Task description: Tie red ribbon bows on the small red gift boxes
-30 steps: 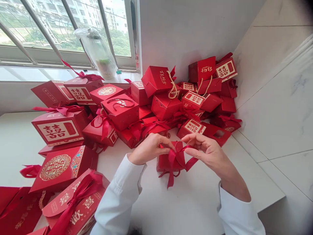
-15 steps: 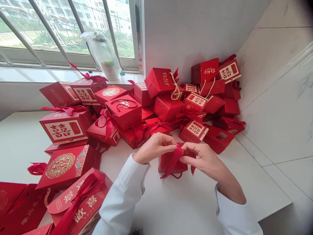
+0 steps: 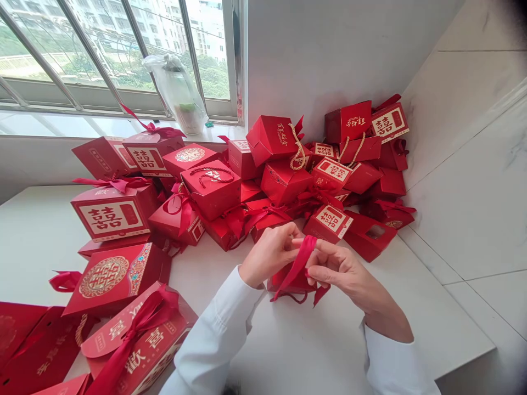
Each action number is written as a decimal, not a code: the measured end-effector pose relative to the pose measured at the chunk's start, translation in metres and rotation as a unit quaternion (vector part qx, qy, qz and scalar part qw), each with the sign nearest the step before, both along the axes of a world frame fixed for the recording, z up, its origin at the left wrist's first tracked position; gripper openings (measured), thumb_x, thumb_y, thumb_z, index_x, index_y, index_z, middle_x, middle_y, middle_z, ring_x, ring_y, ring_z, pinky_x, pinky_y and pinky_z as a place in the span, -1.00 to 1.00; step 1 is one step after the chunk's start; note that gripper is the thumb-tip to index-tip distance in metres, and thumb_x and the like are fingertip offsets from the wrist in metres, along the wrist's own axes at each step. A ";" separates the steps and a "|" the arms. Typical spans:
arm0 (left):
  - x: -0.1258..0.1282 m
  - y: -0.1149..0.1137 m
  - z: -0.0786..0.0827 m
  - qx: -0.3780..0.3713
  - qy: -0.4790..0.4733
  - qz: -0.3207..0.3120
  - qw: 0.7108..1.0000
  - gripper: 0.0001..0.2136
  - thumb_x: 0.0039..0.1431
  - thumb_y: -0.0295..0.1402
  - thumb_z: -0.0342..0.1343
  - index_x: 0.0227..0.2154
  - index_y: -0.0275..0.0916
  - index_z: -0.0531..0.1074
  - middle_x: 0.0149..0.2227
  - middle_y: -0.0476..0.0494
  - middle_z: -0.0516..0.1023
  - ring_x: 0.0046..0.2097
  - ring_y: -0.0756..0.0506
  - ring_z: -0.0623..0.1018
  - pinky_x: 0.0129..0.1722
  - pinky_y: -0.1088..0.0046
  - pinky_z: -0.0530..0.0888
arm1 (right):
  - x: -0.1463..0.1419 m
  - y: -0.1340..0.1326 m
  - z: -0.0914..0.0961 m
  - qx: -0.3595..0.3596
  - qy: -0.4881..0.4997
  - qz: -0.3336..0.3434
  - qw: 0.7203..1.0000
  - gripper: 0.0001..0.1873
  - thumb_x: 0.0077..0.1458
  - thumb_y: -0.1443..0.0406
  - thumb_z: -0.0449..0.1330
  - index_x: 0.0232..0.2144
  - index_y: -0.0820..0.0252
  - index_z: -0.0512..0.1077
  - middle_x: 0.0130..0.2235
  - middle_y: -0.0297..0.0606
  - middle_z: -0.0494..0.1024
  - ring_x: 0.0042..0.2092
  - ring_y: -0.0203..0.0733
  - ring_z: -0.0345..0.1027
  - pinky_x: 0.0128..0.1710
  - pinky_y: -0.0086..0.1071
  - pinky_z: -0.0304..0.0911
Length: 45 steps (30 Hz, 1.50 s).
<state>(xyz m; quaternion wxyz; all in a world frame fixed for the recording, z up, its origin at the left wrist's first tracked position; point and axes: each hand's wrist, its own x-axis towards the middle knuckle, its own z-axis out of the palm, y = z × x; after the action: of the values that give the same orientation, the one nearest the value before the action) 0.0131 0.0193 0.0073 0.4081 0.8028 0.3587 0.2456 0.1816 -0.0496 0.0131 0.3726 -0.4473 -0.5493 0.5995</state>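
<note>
Left hand (image 3: 269, 255) and right hand (image 3: 343, 270) each close their grip on a red ribbon (image 3: 303, 257) above a small shut box (image 3: 302, 285) on the white counter (image 3: 313, 340). Behind it, a heap of red boxes (image 3: 214, 189) lies against the wall (image 3: 329, 55), contents hidden.

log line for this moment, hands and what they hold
left hand: pinches ribbon | right hand: pinches ribbon | small red box: under hands, on white table | behind: pile of red boxes
</note>
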 end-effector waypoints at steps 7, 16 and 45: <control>-0.009 0.001 0.011 0.000 0.023 -0.159 0.987 -0.90 0.18 -0.42 -0.01 -0.31 -0.27 0.40 -0.34 0.01 0.51 -0.38 0.05 0.40 -0.38 0.58 0.27 | 0.005 -0.001 -0.005 0.003 0.053 -0.055 0.997 -0.60 0.14 0.24 0.19 0.04 0.12 0.32 -0.44 -0.37 0.45 -0.47 -0.37 0.24 -0.40 -0.45 0.22; -0.009 0.002 0.013 0.002 0.041 -0.144 0.989 -0.82 0.17 -0.28 0.06 -0.45 -0.28 0.38 -0.55 0.10 0.30 -0.54 0.10 0.18 -0.53 0.56 0.13 | -0.006 -0.005 0.012 0.048 0.043 -0.055 0.996 -0.62 0.26 0.18 0.04 0.10 0.03 0.26 -0.33 -0.32 0.52 -0.34 -0.27 0.42 -0.22 -0.31 0.37; -0.018 0.007 0.007 -0.094 -0.027 -0.169 0.981 -0.95 0.17 -0.44 0.03 -0.41 -0.25 0.29 -0.38 0.01 0.52 -0.35 0.05 0.46 -0.37 0.58 0.33 | 0.004 0.000 -0.009 0.457 -0.383 -0.144 0.790 -0.80 0.14 0.51 0.11 -0.32 0.13 0.42 -0.37 -0.30 0.49 -0.18 -0.14 0.22 -0.18 -0.28 0.26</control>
<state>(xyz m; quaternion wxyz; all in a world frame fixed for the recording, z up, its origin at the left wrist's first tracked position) -0.0054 0.0267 0.0148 0.5269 0.8030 0.2284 0.1595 0.1856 -0.0499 0.0043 0.3748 -0.4915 -0.7861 -0.0022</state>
